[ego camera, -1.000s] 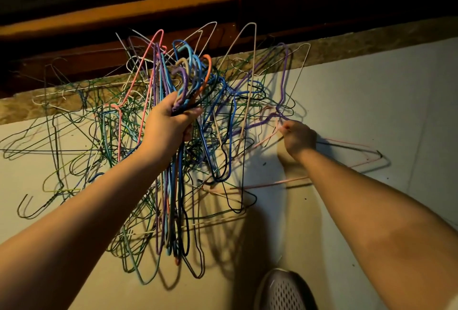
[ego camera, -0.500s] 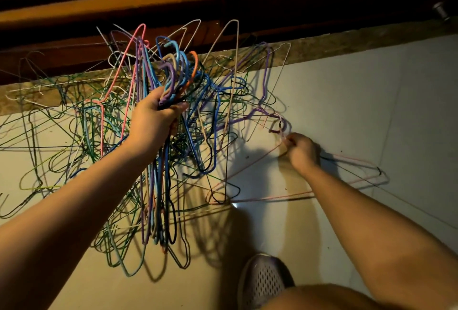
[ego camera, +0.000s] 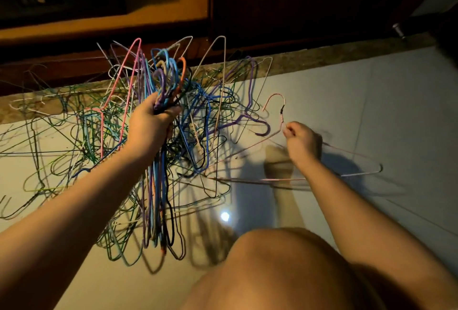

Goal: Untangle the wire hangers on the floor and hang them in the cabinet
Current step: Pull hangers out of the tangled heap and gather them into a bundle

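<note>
Pale floor tiles (ego camera: 371, 111) run up to a brown stone sill (ego camera: 322, 55) at the far side, with a dark wooden cabinet (ego camera: 99, 29) beyond it. Across the left half of the floor sprawls a tangled pile of wire hangers (ego camera: 57, 136) in green, black, blue and white. The left hand (ego camera: 148, 128) is raised over this pile, its fingers curled tight round a bundle of coloured hangers (ego camera: 168, 74), gripped just below their hooks; their bodies hang down towards the near side. To the right, well apart from it, the right hand (ego camera: 302, 141) pinches a pink hanger (ego camera: 281, 117) at its neck, with the hook standing above the fingers. This hanger's left corner reaches the edge of the pile; whether it is caught there cannot be told. A purple hanger (ego camera: 264, 133) lies between pile and right hand. A bare knee (ego camera: 285, 255) fills the near edge.
</note>
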### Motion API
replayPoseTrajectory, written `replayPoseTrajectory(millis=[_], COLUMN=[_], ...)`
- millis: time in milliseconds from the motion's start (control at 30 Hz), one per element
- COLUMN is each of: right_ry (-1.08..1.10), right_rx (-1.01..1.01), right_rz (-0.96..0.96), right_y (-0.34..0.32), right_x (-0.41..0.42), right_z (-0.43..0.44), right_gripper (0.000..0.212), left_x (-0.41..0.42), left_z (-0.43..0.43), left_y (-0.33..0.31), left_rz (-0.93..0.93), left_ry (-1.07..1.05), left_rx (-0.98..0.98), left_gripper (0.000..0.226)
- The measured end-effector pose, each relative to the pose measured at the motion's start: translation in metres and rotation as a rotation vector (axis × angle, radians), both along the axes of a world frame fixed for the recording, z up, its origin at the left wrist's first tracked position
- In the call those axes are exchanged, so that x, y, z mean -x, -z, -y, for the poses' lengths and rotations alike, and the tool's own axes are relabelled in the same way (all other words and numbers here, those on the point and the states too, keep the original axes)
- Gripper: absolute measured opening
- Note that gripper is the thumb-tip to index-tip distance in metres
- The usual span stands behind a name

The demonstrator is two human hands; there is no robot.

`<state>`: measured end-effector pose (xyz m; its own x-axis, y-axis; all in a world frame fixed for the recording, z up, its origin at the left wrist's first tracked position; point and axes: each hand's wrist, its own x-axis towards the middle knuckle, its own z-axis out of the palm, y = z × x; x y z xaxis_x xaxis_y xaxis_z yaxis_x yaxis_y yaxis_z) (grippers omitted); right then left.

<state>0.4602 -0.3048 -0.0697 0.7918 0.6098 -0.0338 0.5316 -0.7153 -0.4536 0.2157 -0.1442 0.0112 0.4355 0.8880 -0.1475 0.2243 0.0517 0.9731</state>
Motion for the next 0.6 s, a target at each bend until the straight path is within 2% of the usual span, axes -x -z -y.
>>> replayPoseTrajectory(millis=[167, 267, 367, 467, 600], right_ry=[-0.047, -0.002, 0.006, -0.031, -0.151], right_rx=[0.039, -0.011, -0.161, -0.329, -0.4], right_rz=[0.126, 0.123, -0.018, -0.232, -0.317], right_y=[-0.068, -0.104, -0.125, -0.135, -0.146], right_x=[-0.005, -0.003, 0.017, 0.057, 0.112], right_z=[0.003, 0.001, -0.015, -0.041, -0.078], right_gripper=[0.026, 0.026, 0.033, 0.029, 0.017], left_x=[0.0, -0.003, -0.007, -0.011, -0.009], left_z=[0.003, 0.001, 0.002, 0.009, 0.02], left_y=[-0.023, -0.041, -0.057, -0.065, -0.069], left_rz=[0.063, 0.139, 0.276, 0.384, 0.414], left_ry=[-0.019, -0.036, -0.056, -0.053, -0.009], left_rx=[0.001, 0.026, 0.143, 0.273, 0.346], left_gripper=[0.018, 0.013, 0.011, 0.017, 0.015])
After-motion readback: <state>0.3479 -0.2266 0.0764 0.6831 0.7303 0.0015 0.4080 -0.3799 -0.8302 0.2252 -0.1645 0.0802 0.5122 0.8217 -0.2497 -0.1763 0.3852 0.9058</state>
